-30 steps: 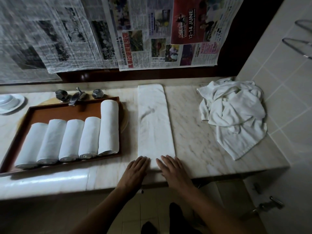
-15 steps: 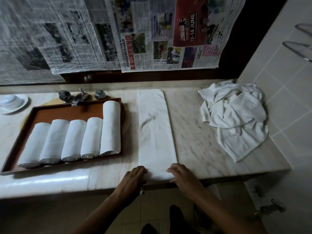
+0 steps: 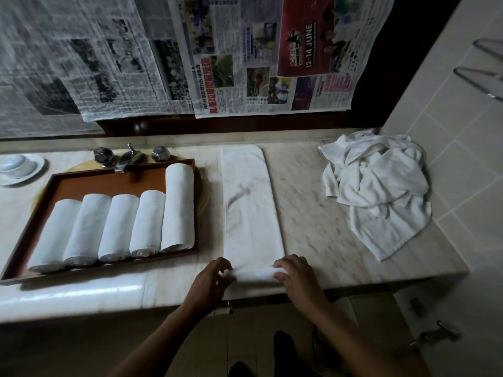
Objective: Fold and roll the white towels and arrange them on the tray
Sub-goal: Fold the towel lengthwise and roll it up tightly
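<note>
Left hand point(image 3: 210, 280) and right hand point(image 3: 298, 276), fingers curled, grip the towel point(image 3: 250, 208) (near end apparently rolled).

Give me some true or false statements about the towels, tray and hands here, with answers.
1. Five rolled towels lie in the tray. True.
2. The left hand and right hand grip the folded towel's near end. True.
3. The folded towel is fully rolled. False: only its near end is rolled; the rest lies flat.
4. The crumpled towels sit left of the tray. False: the crumpled towels lie at the counter's right end.
</note>
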Tool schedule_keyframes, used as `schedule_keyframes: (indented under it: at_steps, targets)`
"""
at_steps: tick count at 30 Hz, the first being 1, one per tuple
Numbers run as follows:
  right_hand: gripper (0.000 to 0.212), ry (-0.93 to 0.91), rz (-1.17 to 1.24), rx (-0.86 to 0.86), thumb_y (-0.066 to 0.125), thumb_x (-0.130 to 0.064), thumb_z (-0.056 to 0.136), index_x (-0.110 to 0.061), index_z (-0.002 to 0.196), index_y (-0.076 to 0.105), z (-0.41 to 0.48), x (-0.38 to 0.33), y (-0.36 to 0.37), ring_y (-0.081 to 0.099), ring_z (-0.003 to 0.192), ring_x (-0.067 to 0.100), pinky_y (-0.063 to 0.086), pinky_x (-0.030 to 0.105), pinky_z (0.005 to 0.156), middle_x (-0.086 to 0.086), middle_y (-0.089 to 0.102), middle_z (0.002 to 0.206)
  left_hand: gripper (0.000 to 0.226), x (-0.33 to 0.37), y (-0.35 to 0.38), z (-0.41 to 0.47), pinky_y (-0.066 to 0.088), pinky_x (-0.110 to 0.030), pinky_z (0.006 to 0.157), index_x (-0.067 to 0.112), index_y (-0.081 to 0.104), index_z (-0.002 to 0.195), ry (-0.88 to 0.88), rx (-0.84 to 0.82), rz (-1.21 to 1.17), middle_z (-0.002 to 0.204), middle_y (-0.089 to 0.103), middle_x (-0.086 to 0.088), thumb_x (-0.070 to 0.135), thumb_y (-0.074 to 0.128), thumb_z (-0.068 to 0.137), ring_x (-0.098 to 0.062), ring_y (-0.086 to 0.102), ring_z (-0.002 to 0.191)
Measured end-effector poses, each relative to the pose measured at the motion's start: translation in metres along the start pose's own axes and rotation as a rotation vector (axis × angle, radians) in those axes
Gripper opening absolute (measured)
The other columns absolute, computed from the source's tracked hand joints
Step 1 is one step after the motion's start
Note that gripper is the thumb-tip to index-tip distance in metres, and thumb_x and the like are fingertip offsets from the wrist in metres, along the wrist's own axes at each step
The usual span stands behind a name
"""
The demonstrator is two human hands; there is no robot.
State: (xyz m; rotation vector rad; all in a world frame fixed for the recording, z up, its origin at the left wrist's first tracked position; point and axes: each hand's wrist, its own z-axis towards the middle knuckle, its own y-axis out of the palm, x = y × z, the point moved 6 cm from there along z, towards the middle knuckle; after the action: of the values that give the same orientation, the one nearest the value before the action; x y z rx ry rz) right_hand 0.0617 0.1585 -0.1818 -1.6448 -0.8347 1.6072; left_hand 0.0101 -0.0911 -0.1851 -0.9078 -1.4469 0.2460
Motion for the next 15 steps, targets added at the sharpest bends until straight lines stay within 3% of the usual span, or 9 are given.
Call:
schedule_keyframes:
  at_steps: [2, 5, 10, 13, 15]
  targets:
    - [0.024, -0.03, -0.093, 0.126, 0.07, -0.025, 0.087, -0.024, 0.111, 0.073, -0.005, -0.006, 0.002, 0.059, 0.111, 0.023, 0.054, 0.04, 0.085, -0.002, 0.065, 0.121, 0.014, 0.002, -0.002, 0.001, 0.049, -0.024, 0.067, 0.033, 0.057, 0.097, -0.053, 0.016, -0.051, 0.096, 0.064, 0.009, 0.03, 0.071, 0.095, -0.005, 0.062, 0.078]
    - [0.035, -0.122, -0.193, 0.202, 0.073, -0.018, 0.092, -0.022, 0.126, 0.069, -0.02, -0.029, 0.011, 0.051, 0.13, 0.027, 0.05, 0.042, 0.1, 0.006, 0.058, 0.14, 0.014, 0.006, -0.005, 0.004, 0.047, -0.021, 0.066, 0.032, 0.057, 0.089, -0.118, 0.048, -0.081, 0.089, 0.067, 0.007, 0.028, 0.07, 0.094, -0.003, 0.061, 0.075]
    - [0.063, -0.175, -0.336, 0.086, 0.067, -0.014, 0.091, -0.025, 0.15, 0.048, -0.037, -0.035, 0.041, 0.029, 0.151, 0.033, 0.032, 0.051, 0.12, 0.009, 0.039, 0.161, 0.012, 0.008, -0.006, 0.008, 0.046, -0.027, 0.068, 0.028, 0.063, 0.099, -0.111, 0.096, -0.054, 0.094, 0.066, 0.007, 0.034, 0.072, 0.093, -0.004, 0.062, 0.077]
    - [0.075, -0.151, -0.356, 0.017, 0.063, -0.011, 0.09, -0.027, 0.158, 0.035, -0.034, -0.031, 0.044, 0.018, 0.156, 0.032, 0.02, 0.05, 0.124, 0.009, 0.028, 0.166, 0.036, 0.016, 0.001, 0.0, 0.05, -0.038, 0.086, 0.023, 0.059, 0.127, 0.09, 0.215, 0.298, 0.124, 0.059, 0.0, 0.037, 0.068, 0.094, -0.018, 0.057, 0.109]
    - [0.075, -0.157, -0.358, 0.024, 0.058, -0.01, 0.093, -0.028, 0.16, 0.03, -0.031, -0.032, 0.042, 0.015, 0.157, 0.031, 0.017, 0.05, 0.125, 0.008, 0.026, 0.168, 0.054, 0.027, 0.017, -0.009, 0.045, -0.043, 0.101, 0.022, 0.053, 0.138, 0.229, 0.198, 0.452, 0.141, 0.055, -0.004, 0.034, 0.072, 0.089, -0.023, 0.051, 0.128]
